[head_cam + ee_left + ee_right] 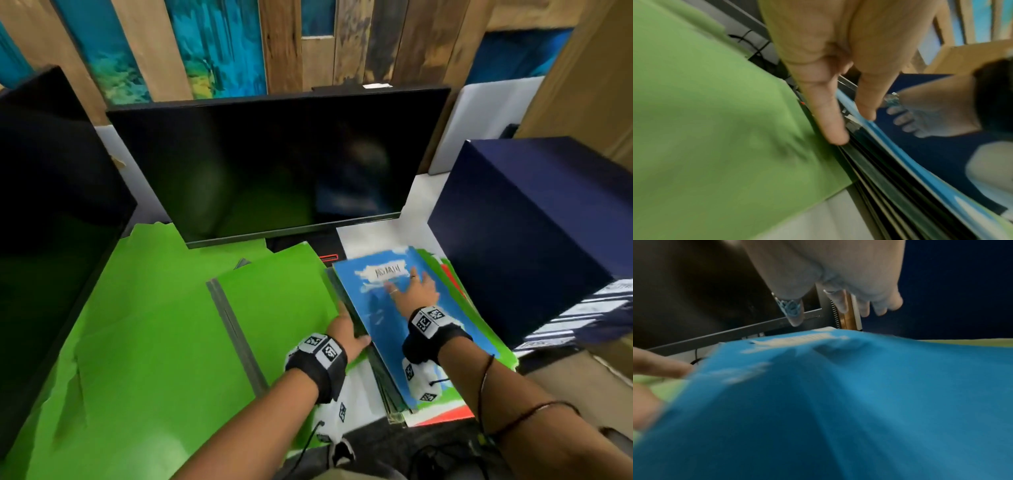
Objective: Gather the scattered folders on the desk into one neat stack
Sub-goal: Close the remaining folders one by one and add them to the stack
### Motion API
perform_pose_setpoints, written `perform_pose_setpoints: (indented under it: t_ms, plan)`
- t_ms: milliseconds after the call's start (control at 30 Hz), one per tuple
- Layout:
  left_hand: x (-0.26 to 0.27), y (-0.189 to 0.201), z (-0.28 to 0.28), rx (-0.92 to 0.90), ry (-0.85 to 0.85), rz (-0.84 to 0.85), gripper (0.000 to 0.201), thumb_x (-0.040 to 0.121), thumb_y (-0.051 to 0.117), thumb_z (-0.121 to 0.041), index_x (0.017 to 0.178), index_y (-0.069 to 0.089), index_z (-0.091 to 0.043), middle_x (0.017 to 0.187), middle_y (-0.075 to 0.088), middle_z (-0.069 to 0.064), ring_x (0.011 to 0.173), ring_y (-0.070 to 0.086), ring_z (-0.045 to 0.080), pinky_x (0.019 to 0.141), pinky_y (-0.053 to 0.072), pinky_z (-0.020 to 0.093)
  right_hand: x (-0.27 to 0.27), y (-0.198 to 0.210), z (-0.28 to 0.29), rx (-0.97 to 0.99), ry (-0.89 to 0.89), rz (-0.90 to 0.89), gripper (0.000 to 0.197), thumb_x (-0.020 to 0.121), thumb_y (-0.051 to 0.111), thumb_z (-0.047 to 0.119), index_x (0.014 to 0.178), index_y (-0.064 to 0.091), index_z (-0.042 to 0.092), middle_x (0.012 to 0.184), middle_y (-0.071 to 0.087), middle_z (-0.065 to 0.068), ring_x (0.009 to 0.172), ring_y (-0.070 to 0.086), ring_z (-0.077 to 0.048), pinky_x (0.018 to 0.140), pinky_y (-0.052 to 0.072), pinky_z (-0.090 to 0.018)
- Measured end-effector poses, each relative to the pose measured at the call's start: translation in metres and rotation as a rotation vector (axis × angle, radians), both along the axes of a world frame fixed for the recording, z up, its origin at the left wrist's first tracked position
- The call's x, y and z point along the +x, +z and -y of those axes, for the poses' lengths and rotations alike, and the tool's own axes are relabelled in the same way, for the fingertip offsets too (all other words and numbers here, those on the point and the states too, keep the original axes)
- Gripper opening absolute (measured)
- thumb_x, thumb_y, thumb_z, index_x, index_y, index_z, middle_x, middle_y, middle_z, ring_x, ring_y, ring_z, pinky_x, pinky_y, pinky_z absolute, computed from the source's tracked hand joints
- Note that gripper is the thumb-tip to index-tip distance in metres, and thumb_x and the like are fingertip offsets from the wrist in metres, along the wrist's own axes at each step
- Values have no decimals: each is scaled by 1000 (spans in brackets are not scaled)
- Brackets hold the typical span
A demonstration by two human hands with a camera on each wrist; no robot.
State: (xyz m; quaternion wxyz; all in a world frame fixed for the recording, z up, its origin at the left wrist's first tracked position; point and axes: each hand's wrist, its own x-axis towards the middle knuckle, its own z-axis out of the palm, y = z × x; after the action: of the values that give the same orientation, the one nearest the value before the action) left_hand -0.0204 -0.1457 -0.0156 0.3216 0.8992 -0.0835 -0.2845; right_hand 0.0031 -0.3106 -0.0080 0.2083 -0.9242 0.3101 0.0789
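Note:
A stack of folders (383,373) lies right of centre on the white desk (363,236), topped by a blue folder (383,318) with a white cloud label. Green and red folder edges (486,335) stick out beneath it on the right. My right hand (412,291) lies flat, fingers spread, on the blue folder (838,402). My left hand (346,327) touches the stack's left edge with straight fingers (828,123) along the dark folder edges (879,170). A green folder (274,301) with a grey spine lies left of the stack on large green sheets (147,325).
A black monitor (274,164) stands close behind the folders, and a second dark screen (51,205) fills the left. A dark blue box (531,233) stands right of the stack. Cables (438,459) hang at the desk's front edge.

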Motion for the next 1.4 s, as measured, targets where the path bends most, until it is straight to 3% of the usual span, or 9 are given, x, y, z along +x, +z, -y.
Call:
perform_pose_setpoints:
  t_ms: [100,233,433,600,800,967,1133,1333,1400]
  plan:
    - [3,-6,-15,199,-3,168,89,86,59,-36,149,3,-9,152,19,16,140,21,32,117,18,35,-6,-22,-14,10,209,-134,82,87,45,60,150,9,23,159,3,-6,146,3,-30,117,16,-46]
    - [27,-4,-74,326,98,283,75,89,56,-31,149,12,-21,157,4,12,145,3,34,120,11,42,-12,-34,-19,-15,275,-231,91,84,46,65,151,0,25,159,-6,-2,146,-3,-31,118,11,-46]
    - [80,8,-187,538,294,283,94,76,66,-50,148,16,-16,157,5,12,145,3,34,117,17,53,0,-13,-37,4,318,-173,81,87,48,57,150,13,19,158,4,-10,146,2,-32,118,14,-44]
    - [103,5,-245,660,255,123,122,56,63,-77,149,10,-18,158,6,8,145,8,32,114,20,59,12,3,-96,139,611,-48,68,92,53,39,147,23,14,158,10,-6,147,6,-23,120,15,-38]
    - [99,5,-252,654,262,164,95,66,63,-69,143,27,-26,150,27,10,139,26,33,113,20,56,13,-17,-153,-19,823,-376,84,89,53,47,151,7,12,159,-3,-8,147,3,-27,119,15,-39]
    - [96,22,-243,363,412,257,76,77,70,-42,137,39,-6,144,39,18,134,37,32,115,23,48,10,-23,-155,43,710,-263,82,85,59,47,149,20,13,159,7,-5,146,12,-25,119,16,-35]
    - [72,74,-211,-49,275,132,74,85,61,-40,142,23,-12,152,21,10,142,17,30,118,17,47,19,-16,-160,389,315,14,51,88,55,47,125,59,11,131,58,-8,120,55,-21,100,41,-26]
    - [53,112,-143,21,119,251,96,73,65,-56,140,16,-9,156,-6,0,146,-12,24,112,-6,61,24,-2,-193,400,368,35,49,96,44,36,131,47,2,136,44,-20,127,41,-32,107,31,-34]
    - [51,122,-129,28,202,340,65,79,67,-37,122,29,-7,155,-10,3,144,-17,31,109,3,67,28,3,-194,487,338,98,47,96,45,34,128,50,1,132,49,-20,125,43,-33,106,32,-35]
